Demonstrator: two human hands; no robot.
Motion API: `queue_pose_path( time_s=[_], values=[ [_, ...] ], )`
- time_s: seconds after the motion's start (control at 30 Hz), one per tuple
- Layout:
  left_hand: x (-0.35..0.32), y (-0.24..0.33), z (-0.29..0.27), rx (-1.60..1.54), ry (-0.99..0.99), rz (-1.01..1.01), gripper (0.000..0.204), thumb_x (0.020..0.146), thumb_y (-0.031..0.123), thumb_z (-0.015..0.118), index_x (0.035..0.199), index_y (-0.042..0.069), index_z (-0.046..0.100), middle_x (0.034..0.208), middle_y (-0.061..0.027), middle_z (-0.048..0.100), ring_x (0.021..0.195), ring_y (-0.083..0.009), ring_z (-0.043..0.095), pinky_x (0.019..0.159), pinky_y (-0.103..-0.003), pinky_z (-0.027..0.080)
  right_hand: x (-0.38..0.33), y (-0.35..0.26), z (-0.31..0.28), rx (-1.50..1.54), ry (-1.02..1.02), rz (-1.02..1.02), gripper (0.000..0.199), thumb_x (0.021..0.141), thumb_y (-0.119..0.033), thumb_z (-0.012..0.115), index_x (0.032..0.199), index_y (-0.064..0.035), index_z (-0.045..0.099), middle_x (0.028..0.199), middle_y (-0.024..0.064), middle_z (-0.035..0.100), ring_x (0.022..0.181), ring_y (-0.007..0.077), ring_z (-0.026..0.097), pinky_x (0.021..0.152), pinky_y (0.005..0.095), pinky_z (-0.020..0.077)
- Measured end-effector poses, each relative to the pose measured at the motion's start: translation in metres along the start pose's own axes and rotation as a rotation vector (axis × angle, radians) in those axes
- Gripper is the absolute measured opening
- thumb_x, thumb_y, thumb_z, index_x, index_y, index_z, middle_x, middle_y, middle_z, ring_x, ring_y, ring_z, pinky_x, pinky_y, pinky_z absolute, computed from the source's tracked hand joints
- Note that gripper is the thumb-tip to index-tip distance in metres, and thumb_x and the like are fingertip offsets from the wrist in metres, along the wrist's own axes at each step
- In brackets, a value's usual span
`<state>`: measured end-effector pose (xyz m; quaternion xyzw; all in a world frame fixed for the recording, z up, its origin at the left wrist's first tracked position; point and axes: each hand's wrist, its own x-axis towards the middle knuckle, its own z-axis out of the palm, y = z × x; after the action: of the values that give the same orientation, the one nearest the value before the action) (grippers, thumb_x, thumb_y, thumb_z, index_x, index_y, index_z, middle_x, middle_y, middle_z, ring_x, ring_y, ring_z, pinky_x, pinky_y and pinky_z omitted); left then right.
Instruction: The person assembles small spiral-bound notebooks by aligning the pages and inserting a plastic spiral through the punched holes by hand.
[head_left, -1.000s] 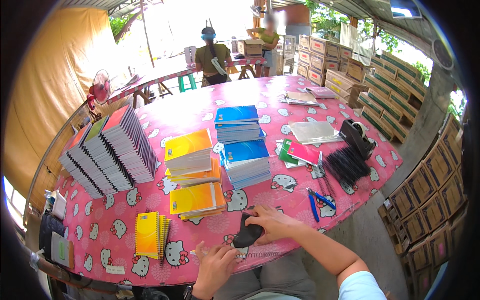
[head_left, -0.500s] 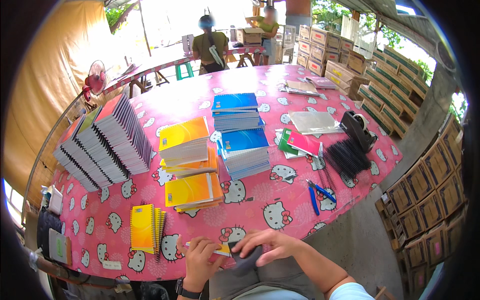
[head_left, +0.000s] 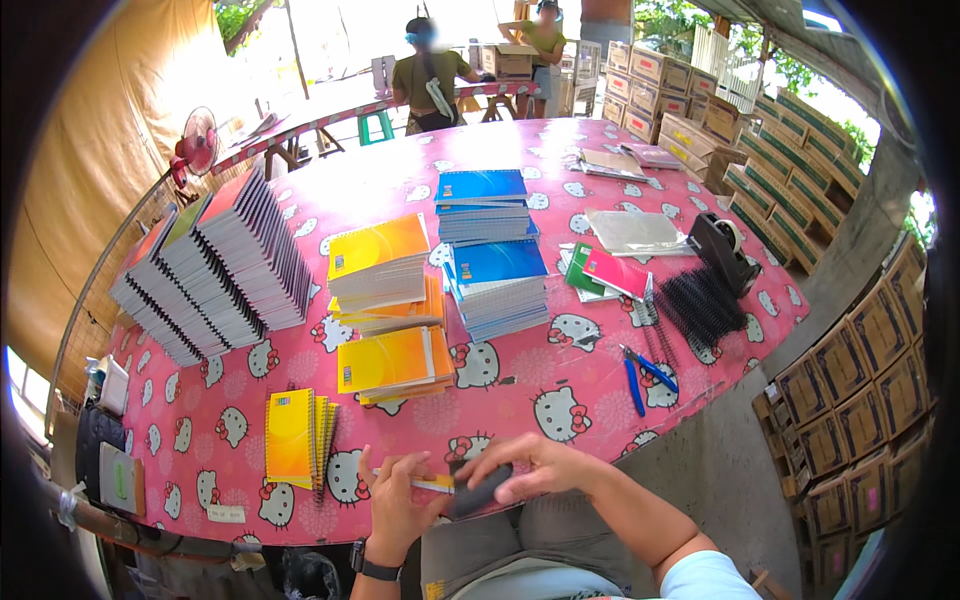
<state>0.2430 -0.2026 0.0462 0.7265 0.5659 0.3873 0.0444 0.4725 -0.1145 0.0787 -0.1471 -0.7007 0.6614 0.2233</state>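
Observation:
At the near table edge, my left hand (head_left: 402, 497) has its bent fingers on a small yellow-and-white notebook (head_left: 437, 483), mostly hidden under it. My right hand (head_left: 530, 468) is closed over a dark grey, rounded block-like thing (head_left: 484, 492) whose kind I cannot make out. This dark thing lies against the notebook's right end. Left of my hands is a small stack of yellow spiral notebooks (head_left: 289, 440). Farther on stand stacks of yellow-orange notebooks (head_left: 385, 362) and blue notebooks (head_left: 492, 262).
Blue-handled pliers (head_left: 648, 380) lie right, near black spiral coils (head_left: 697, 312), a tape dispenser (head_left: 724, 252) and a pink notebook (head_left: 614, 272). Tall spiral-bound stacks (head_left: 250, 250) stand left. Cartons (head_left: 868, 375) line the right side. Two people (head_left: 432, 78) work beyond the table.
My right hand and the dark block have shifted slightly left and up over the notebook's end. My left hand's fingers are more raised. The whole view has tilted slightly.

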Motion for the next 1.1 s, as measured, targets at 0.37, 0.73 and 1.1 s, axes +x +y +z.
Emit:
queue_pose_path(
  time_s=[0.37,0.73,1.1],
  values=[
    [-0.004,-0.014,0.011,-0.87,0.249,-0.338,0.082,0.059,-0.007,0.081,0.127,0.006,0.038,0.108,-0.0079,0.051,0.101,-0.0189,0.054,0.094,-0.033,0.044,0.004,0.017,-0.009,-0.254,0.106,0.063,0.046,0.082,-0.036,0.072,0.114,-0.0031,0.065,0.119,0.0133,0.065,0.109,0.0249,0.06,0.091,0.0354,0.0464],
    [-0.02,-0.034,0.024,-1.036,-0.072,-0.381,0.026,0.084,-0.003,0.065,0.1,0.006,0.046,0.097,-0.0024,0.047,0.092,-0.0109,0.049,0.082,-0.026,0.042,0.019,0.008,-0.009,-0.143,0.069,0.081,0.038,0.081,-0.026,0.073,0.107,0.0007,0.068,0.117,0.0158,0.065,0.115,0.0235,0.057,0.097,0.0349,0.043],
    [-0.018,-0.033,0.024,-1.035,-0.056,-0.352,0.023,0.087,0.001,0.066,0.097,0.006,0.045,0.091,-0.0023,0.051,0.086,-0.0085,0.051,0.076,-0.024,0.045,0.022,0.01,-0.023,-1.006,0.288,0.025,0.039,0.076,-0.028,0.076,0.108,-0.0067,0.068,0.126,0.0127,0.06,0.125,0.0357,0.047,0.104,0.0427,0.0375]
  ],
)
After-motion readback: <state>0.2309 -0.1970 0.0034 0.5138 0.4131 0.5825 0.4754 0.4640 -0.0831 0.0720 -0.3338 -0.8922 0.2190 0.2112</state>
